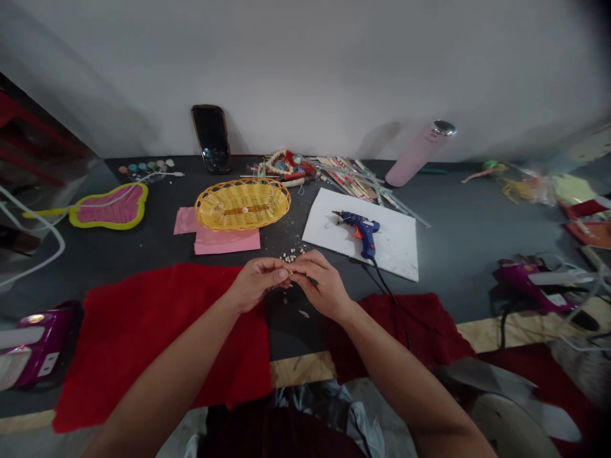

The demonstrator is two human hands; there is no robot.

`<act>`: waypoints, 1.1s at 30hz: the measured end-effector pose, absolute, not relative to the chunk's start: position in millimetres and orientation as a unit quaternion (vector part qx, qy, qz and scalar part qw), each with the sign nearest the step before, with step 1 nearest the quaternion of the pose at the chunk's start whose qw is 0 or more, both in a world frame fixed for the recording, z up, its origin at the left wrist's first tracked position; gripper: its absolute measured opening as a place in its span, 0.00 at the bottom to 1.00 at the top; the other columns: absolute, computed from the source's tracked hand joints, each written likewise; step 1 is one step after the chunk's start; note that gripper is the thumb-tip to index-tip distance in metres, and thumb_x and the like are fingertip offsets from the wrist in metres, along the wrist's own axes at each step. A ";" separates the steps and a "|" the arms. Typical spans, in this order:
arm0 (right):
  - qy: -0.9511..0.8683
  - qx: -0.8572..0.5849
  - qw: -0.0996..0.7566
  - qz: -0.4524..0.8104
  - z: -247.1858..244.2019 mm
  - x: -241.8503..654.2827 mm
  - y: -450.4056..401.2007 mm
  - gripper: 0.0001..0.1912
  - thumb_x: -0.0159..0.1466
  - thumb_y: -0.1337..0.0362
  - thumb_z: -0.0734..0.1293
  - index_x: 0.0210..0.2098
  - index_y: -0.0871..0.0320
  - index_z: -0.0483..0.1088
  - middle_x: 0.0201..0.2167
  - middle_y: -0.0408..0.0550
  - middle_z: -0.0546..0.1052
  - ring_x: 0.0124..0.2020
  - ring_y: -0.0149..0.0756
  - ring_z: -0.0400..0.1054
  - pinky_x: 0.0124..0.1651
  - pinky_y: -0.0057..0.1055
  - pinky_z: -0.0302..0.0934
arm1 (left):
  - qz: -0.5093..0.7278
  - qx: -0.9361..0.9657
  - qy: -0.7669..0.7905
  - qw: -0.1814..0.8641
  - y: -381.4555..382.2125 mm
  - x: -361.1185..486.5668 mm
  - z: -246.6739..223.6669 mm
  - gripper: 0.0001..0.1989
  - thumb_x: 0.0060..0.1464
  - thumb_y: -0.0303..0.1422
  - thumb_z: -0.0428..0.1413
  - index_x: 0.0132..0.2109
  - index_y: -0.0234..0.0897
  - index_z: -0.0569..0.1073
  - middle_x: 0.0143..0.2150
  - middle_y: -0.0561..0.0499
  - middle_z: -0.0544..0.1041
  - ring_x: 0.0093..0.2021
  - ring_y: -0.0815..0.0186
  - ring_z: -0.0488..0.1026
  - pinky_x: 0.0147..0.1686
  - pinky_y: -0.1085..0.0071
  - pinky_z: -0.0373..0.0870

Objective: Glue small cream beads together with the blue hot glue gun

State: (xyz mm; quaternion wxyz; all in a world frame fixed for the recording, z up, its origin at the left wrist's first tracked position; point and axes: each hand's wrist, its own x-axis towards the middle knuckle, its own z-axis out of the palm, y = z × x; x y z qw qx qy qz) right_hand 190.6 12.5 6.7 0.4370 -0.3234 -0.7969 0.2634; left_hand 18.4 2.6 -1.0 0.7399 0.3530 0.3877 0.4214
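Note:
My left hand (261,280) and my right hand (322,283) meet over the dark table, fingertips pinched together. Between them is something small and pale that I cannot make out. Just beyond and beneath the fingers lies a scatter of small cream beads (289,256). Behind the hands, a yellow wicker basket (214,219) rests partly on pink sheets (226,243). To the right, a blue glue gun (367,234) lies on a white board (396,257), its cord running toward me.
Red felt (172,324) covers the left front; darker red cloth (424,321) hangs at the right edge. A phone (211,140) leans on the wall. A pink bottle (415,156) stands by a pile of sticks (346,178). Purple devices (52,343) sit at both sides.

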 end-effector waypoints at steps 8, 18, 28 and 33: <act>-0.791 -0.320 0.441 0.278 5.4 192.1 12.2 0.13 0.62 0.68 0.63 0.46 0.52 0.71 0.38 0.50 0.72 0.41 0.35 0.67 0.44 0.36 0.66 | 0.439 0.345 0.388 0.733 1.6 19.2 -2.7 0.10 0.44 0.34 0.63 0.32 0.31 0.77 0.25 0.51 0.75 0.27 0.72 0.70 0.30 0.75 0.65; -0.790 -0.323 0.430 0.293 7.6 195.6 12.4 0.12 0.61 0.66 0.65 0.45 0.54 0.70 0.38 0.50 0.73 0.42 0.36 0.67 0.44 0.36 0.66 | 0.448 0.314 0.371 0.750 -0.3 20.8 -1.9 0.10 0.44 0.33 0.63 0.33 0.30 0.77 0.26 0.50 0.76 0.27 0.72 0.71 0.32 0.74 0.67; -0.751 -0.352 0.457 0.321 8.2 195.1 14.2 0.09 0.64 0.68 0.60 0.41 0.55 0.71 0.35 0.49 0.74 0.39 0.35 0.69 0.42 0.35 0.65 | 0.460 0.280 0.344 0.769 1.5 19.3 2.2 0.10 0.43 0.33 0.64 0.32 0.29 0.77 0.30 0.47 0.77 0.28 0.71 0.72 0.33 0.73 0.69; -0.719 -0.384 0.482 0.321 9.2 195.5 15.1 0.07 0.63 0.67 0.62 0.38 0.55 0.73 0.33 0.47 0.75 0.36 0.33 0.69 0.40 0.32 0.65 | 0.474 0.268 0.340 0.767 2.7 19.6 1.0 0.09 0.43 0.32 0.64 0.33 0.30 0.76 0.31 0.48 0.77 0.28 0.72 0.71 0.33 0.74 0.69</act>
